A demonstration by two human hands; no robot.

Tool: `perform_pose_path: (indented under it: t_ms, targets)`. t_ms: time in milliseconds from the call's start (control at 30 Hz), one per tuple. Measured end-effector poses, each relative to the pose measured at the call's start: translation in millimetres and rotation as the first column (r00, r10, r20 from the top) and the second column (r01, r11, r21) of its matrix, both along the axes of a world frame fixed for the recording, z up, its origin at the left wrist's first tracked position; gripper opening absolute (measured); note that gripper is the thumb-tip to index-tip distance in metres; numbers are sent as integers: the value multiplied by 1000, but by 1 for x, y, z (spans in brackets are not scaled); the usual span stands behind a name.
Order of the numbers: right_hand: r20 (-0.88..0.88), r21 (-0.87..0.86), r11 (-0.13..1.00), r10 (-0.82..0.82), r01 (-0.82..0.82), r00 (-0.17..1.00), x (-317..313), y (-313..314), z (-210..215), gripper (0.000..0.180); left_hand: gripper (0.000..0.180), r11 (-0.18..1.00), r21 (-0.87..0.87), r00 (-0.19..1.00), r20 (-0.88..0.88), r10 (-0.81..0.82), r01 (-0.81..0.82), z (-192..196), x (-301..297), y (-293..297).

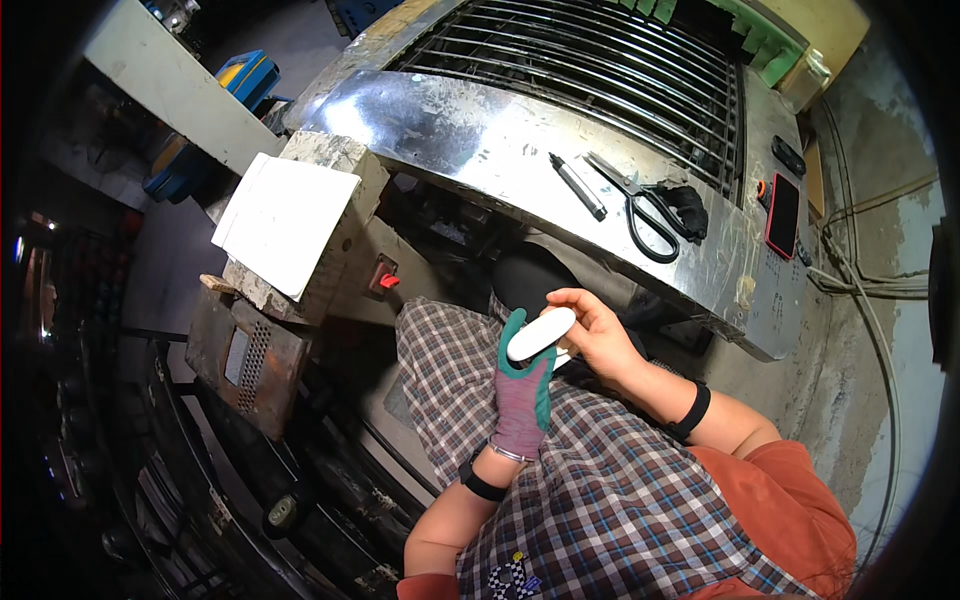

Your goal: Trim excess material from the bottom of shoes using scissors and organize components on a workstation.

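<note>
In front of my checked apron, my left hand (522,385) wears a green and purple glove. It is closed around a smooth white oval piece (541,335), with the thumb along one side. My right hand (600,340) is bare, and its fingers are bent against the right end of the same piece. A small white part shows below these fingers; I cannot tell whether it belongs to the oval piece. The kind of piece is not clear, and its underside is hidden by the hands.
Ahead is a metal bench (440,130) with a rack of bars (600,70). On it lie scissors (650,225), a marker pen (578,187), a black cloth bundle (685,210) and a phone (783,215). White sheets (285,220) rest at left, above a red switch (388,281). Cables (870,290) hang at right.
</note>
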State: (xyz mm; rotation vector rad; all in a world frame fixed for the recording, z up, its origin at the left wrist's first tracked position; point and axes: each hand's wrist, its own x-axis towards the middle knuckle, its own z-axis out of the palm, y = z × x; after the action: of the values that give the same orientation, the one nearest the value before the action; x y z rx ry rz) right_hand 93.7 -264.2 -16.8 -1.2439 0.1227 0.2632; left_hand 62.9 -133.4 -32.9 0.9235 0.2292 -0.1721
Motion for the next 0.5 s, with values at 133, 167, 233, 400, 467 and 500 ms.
perform_pose_path:
  t_ms: [133, 167, 233, 400, 467, 500]
  targets:
    - [39, 0, 1000, 10, -10, 999, -1, -1, -1, 33, 55, 999, 24, 998, 38, -43, 42, -3, -2, 6]
    - [70, -46, 999, 25, -22, 997, -2, -1, -2, 36, 54, 998, 20, 998, 34, -58, 58, -3, -2, 7]
    - [100, -93, 995, 43, -33, 994, -3, -3, -2, 39, 53, 997, 14, 997, 28, -73, 72, -4, -3, 7]
    - [91, -159, 986, 59, -44, 994, -2, -4, 0, 45, 50, 980, 183, 988, 119, -97, 74, 0, -5, 7]
    - [146, -201, 979, 51, -21, 988, -3, -2, -2, 43, 49, 953, 295, 977, 173, -123, 68, 0, -4, 7]
    - [200, -241, 971, 45, 5, 979, -4, -2, -3, 42, 48, 914, 403, 962, 224, -156, 55, 0, -3, 7]
